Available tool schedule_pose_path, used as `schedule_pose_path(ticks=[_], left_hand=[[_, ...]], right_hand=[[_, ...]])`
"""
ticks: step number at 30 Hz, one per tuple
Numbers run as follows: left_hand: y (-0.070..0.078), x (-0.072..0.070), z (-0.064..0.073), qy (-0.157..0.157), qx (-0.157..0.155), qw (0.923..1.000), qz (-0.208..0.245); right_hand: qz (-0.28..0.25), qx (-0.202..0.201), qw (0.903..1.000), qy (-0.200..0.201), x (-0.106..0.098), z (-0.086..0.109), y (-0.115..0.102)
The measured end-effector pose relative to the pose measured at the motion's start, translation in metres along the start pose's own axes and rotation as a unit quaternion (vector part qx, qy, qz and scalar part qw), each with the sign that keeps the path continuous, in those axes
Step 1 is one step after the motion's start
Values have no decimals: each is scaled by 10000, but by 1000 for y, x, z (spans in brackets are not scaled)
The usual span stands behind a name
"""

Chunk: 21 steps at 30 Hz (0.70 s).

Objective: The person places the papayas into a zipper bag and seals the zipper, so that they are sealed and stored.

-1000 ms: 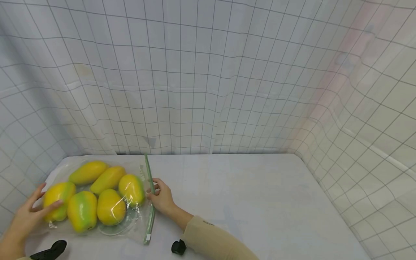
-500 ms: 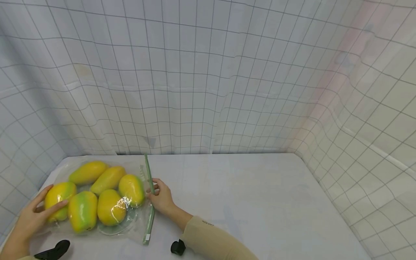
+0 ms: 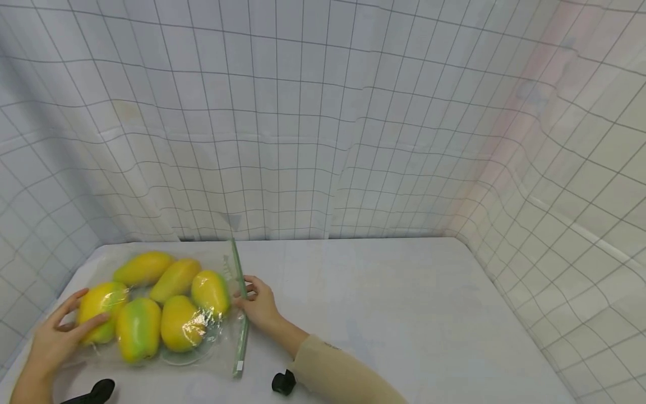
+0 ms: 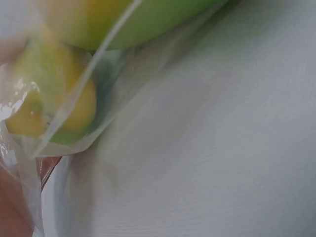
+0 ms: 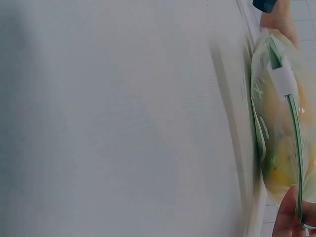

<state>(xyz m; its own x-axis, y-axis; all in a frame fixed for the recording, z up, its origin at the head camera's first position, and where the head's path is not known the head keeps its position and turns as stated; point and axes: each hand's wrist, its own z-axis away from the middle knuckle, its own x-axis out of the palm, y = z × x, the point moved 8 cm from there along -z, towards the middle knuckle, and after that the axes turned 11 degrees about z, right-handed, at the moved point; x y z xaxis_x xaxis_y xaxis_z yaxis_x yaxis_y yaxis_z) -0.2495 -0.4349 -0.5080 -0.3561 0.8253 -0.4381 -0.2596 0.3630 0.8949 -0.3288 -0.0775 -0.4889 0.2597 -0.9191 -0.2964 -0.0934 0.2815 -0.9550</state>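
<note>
A clear zip-top bag (image 3: 222,350) of several yellow-green mangoes lies flat at the table's left. My left hand (image 3: 52,342) grips the leftmost mango (image 3: 108,297) through the plastic, thumb in front and fingers behind. At the bag's right end my right hand (image 3: 259,308) pinches the green zip strip (image 3: 243,339) near its middle. A white slider (image 3: 239,365) sits at the strip's near end; the right wrist view shows this slider (image 5: 283,81) large, with my right fingers (image 5: 285,212) below it. In the left wrist view, plastic covers a mango (image 4: 54,94) close up.
A white table (image 3: 404,314) extends right of the bag. White gridded curtains (image 3: 323,140) enclose it at the back and both sides. Dark wrist-worn pieces show near my left wrist (image 3: 103,390) and my right sleeve (image 3: 333,376).
My left hand has moved right against the leftmost mango. The bag, its mangoes and my right hand on the zip strip have shifted slightly right.
</note>
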Motion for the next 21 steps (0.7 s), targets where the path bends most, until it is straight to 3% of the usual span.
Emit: schedule_pose_path(ticks=[6,12,21], left_hand=[[13,9,14,83,397,9991,155],[32,29,28,226,1012,9937,430],[49,66,46,174,936,9943,487]], right_hand=[[-230,-80,9996,-107,-19,1,5],[-453,-34,9989,-107,-42,2,15],[-720,110,9973,-129,-81,10,27]])
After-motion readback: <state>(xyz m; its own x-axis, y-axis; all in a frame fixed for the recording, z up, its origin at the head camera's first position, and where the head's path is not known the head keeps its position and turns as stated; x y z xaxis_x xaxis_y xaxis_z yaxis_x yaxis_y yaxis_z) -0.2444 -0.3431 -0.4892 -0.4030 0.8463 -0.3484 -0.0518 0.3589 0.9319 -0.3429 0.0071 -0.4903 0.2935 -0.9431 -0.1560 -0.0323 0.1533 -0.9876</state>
